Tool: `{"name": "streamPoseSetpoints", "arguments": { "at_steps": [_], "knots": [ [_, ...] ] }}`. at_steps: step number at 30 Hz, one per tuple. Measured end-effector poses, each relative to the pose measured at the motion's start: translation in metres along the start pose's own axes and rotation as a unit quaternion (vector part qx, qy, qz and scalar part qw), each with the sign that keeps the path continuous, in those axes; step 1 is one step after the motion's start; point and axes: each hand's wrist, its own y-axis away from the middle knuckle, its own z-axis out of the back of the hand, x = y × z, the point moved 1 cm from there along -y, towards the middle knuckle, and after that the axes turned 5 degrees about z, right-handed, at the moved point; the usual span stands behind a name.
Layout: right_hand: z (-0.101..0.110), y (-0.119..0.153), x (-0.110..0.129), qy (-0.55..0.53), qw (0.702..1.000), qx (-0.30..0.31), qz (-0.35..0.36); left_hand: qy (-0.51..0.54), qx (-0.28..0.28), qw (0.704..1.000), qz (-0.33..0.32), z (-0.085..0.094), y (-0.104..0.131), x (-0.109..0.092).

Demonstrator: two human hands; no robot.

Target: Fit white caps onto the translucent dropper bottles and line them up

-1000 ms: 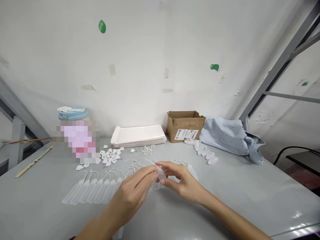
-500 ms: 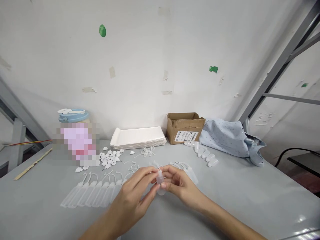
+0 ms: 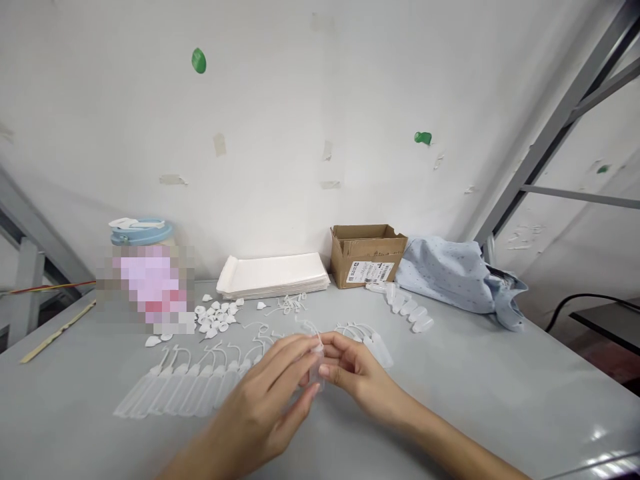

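Between my two hands stands a small translucent plastic bottle [image 3: 316, 372], upright, with a thin white curved tube rising from its top. My right hand [image 3: 363, 373] grips it between thumb and fingers from the right. Around its neck and left side curl the fingers of my left hand [image 3: 277, 390], the thumb low by the bottle; they partly hide it. Left of my left hand lies a row of similar bottles [image 3: 175, 392] with curved tubes on top. A few more tubed bottles [image 3: 379, 348] lie just beyond my right hand.
White pointed caps [image 3: 215, 317] lie in a pile, with loose thin tubes [image 3: 293, 303] beside them. Bottles without tubes [image 3: 410, 310] lie at right. Behind are white padded envelopes [image 3: 273, 273], a cardboard box [image 3: 367, 257], blue cloth [image 3: 450, 277] and a blue-lidded container [image 3: 143, 233].
My left fingers have closed further over the bottle's top, and its thumb has moved lower. My right hand still grips the bottle. The whole view has shifted slightly.
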Motion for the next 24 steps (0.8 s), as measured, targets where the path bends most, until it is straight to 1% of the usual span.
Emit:
{"name": "streamPoseSetpoints", "arguments": {
  "at_steps": [3, 6, 9, 12, 13, 15, 17, 19, 21, 24],
  "knots": [
    [0.001, 0.0, 0.0, -0.005, 1.0, 0.002, 0.0, 0.003, 0.018, 0.999, 0.028, 0.001, 0.003, 0.004],
    [0.0, 0.0, 0.0, -0.004, 1.0, 0.004, -0.003, -0.01, 0.049, 0.999, 0.021, 0.001, 0.005, 0.006],
    [-0.002, 0.0, 0.001, -0.009, 1.0, 0.01, -0.012, -0.022, 0.064, 0.998, 0.013, 0.001, 0.005, 0.005],
    [-0.006, 0.003, 0.0, 0.003, 0.999, 0.031, -0.023, -0.001, 0.073, 0.997, 0.031, 0.005, 0.007, 0.002],
    [-0.008, 0.005, -0.001, 0.025, 0.998, 0.04, -0.029, 0.008, 0.079, 0.996, 0.042, 0.008, 0.01, 0.001],
    [-0.012, 0.009, -0.003, 0.118, 0.991, 0.053, -0.037, 0.014, 0.096, 0.993, 0.067, 0.015, 0.019, -0.001],
    [-0.019, 0.013, -0.008, 0.243, 0.967, 0.064, -0.035, 0.002, 0.12, 0.989, 0.091, 0.024, 0.032, -0.002],
    [-0.026, 0.017, -0.015, 0.334, 0.939, 0.079, -0.018, -0.016, 0.141, 0.984, 0.112, 0.034, 0.046, -0.003],
    [-0.033, 0.02, -0.023, 0.379, 0.92, 0.098, 0.005, -0.032, 0.159, 0.978, 0.133, 0.042, 0.057, -0.003],
    [-0.042, 0.02, -0.033, 0.43, 0.894, 0.119, 0.043, -0.037, 0.191, 0.968, 0.16, 0.05, 0.065, -0.002]
  ]
}}
